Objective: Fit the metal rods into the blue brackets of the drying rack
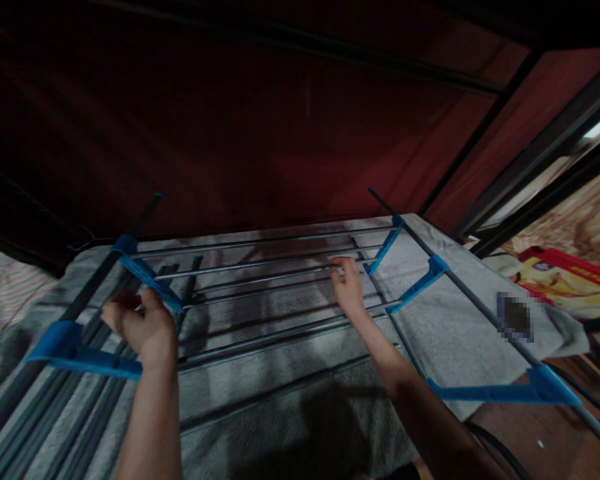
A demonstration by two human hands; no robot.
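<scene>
Blue and grey rack frame (280,336) lying on a grey cloth (460,333), with a bare left hand (143,323) and right hand (349,288) above it

Two long dark poles, the left pole (93,290) and the right pole (477,300), slant down the sides of the frame; blue brackets (63,343) are fitted along both and reach inward; thin grey crossbars run from side to side between them; the frame fills the middle of the view, in front of the person.

The left hand is half curled, palm side turned partly away, thumb apart from the fingers and nothing visible between them; it is over the left side, between two blue brackets; the right hand is farther in, near the right-hand brackets, its fingers bent at a thin rod (295,275); whether it grips that rod or only touches it cannot be told.

More loose grey tubes (87,393) lie side by side at lower left, beneath the left pole; behind everything stands a dark red panel (280,133); at far right is a red and yellow box (575,280), near a small pixelated patch.
</scene>
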